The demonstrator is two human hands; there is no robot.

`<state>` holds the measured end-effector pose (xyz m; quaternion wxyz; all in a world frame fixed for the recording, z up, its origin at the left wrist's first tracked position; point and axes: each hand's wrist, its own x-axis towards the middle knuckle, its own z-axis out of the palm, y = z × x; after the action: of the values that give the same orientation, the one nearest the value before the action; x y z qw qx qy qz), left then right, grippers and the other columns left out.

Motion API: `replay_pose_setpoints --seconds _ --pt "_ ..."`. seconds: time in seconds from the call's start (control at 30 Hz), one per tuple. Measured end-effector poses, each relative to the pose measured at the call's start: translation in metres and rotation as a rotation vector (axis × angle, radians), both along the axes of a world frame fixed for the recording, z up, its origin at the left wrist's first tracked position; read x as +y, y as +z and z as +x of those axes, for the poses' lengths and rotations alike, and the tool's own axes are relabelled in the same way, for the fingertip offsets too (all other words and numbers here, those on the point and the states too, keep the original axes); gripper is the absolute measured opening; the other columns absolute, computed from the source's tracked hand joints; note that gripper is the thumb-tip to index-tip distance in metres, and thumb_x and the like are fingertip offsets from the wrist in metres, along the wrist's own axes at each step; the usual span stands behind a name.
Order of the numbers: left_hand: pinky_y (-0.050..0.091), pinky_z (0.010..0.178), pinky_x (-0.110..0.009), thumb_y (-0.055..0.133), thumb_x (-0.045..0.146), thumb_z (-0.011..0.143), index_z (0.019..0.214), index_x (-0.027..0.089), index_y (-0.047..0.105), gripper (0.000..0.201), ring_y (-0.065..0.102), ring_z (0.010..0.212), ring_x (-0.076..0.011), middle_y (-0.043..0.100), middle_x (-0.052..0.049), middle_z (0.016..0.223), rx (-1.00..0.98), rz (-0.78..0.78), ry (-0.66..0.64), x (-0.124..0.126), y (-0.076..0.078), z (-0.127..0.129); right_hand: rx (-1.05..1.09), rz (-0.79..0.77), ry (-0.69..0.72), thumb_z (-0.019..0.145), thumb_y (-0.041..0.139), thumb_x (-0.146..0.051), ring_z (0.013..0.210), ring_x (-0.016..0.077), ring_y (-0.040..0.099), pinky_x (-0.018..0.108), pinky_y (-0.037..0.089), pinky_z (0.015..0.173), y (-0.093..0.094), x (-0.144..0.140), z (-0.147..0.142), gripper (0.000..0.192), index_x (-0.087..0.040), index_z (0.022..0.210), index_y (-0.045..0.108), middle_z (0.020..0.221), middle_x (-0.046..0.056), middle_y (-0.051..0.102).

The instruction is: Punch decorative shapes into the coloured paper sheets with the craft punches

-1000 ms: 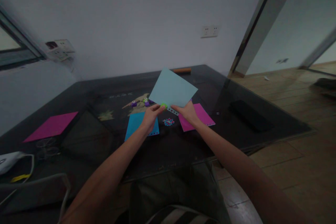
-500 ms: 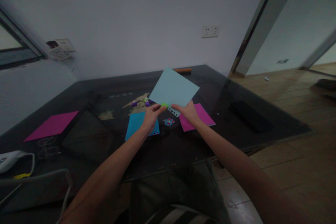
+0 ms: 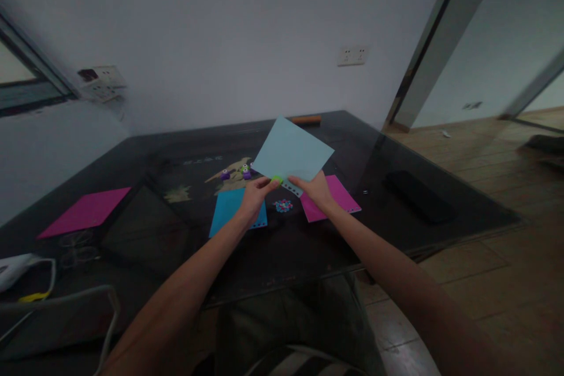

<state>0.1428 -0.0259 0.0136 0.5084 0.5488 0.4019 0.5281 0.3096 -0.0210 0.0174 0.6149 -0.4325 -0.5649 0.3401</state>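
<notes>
I hold a light blue paper sheet (image 3: pixel 293 154) up above the dark glass table (image 3: pixel 145 235). My right hand (image 3: pixel 316 189) grips its lower edge, where a row of punched holes shows. My left hand (image 3: pixel 254 196) pinches a small green punch (image 3: pixel 277 179) clamped on the same edge. Below the hands lie a brighter blue sheet (image 3: pixel 229 210), a pink sheet (image 3: pixel 337 195) and a small pile of coloured punched bits (image 3: pixel 282 205).
Purple and green small punches (image 3: pixel 240 173) stand behind the blue sheet. Another pink sheet (image 3: pixel 83 212) lies far left. An orange object (image 3: pixel 305 120) rests at the table's far edge. A dark flat object (image 3: pixel 418 195) sits right. White items and cables (image 3: pixel 26 282) lie near left.
Almost nothing differs; the light blue sheet and both hands have shifted only slightly, with the same grips kept.
</notes>
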Motion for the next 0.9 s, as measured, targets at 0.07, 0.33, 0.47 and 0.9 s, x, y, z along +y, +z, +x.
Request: replay_pose_setpoints --seconds 0.07,0.33,0.47,0.9 --pt "0.044 0.077 -0.031 0.071 0.038 0.066 0.074 0.020 0.070 0.019 0.060 0.080 -0.0198 0.069 -0.002 0.079 -0.005 -0.002 -0.020 0.000 -0.001 0.000 -0.003 -0.011 -0.017 0.060 0.074 -0.025 0.090 0.0223 0.066 0.040 0.049 0.088 0.000 0.001 0.000 0.051 -0.014 0.108 0.061 0.096 0.009 0.070" --pt "0.045 0.079 -0.031 0.071 0.038 0.067 0.078 0.018 0.070 0.023 0.061 0.081 -0.0190 0.068 -0.003 0.081 -0.018 -0.047 -0.056 -0.001 0.000 0.000 -0.030 -0.044 -0.030 0.061 0.073 -0.025 0.091 0.0238 0.065 0.041 0.050 0.087 0.003 0.000 0.001 0.046 -0.016 0.105 0.063 0.094 0.009 0.071" --pt "0.045 0.081 -0.031 0.071 0.038 0.067 0.081 0.016 0.069 0.026 0.061 0.082 -0.0186 0.068 -0.005 0.083 -0.042 -0.043 -0.072 -0.002 0.001 0.001 -0.021 -0.046 -0.028 0.062 0.072 -0.025 0.092 0.0243 0.065 0.041 0.049 0.087 0.003 -0.001 0.001 0.044 -0.014 0.103 0.064 0.096 0.010 0.070" --pt "0.046 0.080 -0.035 0.076 0.035 0.061 0.079 0.019 0.069 0.025 0.062 0.085 -0.0222 0.068 -0.006 0.086 0.031 -0.076 -0.087 0.001 0.008 -0.003 0.023 -0.056 -0.073 0.060 0.074 -0.026 0.091 0.0242 0.066 0.042 0.049 0.087 0.005 0.002 0.004 0.052 -0.013 0.109 0.060 0.099 0.011 0.069"
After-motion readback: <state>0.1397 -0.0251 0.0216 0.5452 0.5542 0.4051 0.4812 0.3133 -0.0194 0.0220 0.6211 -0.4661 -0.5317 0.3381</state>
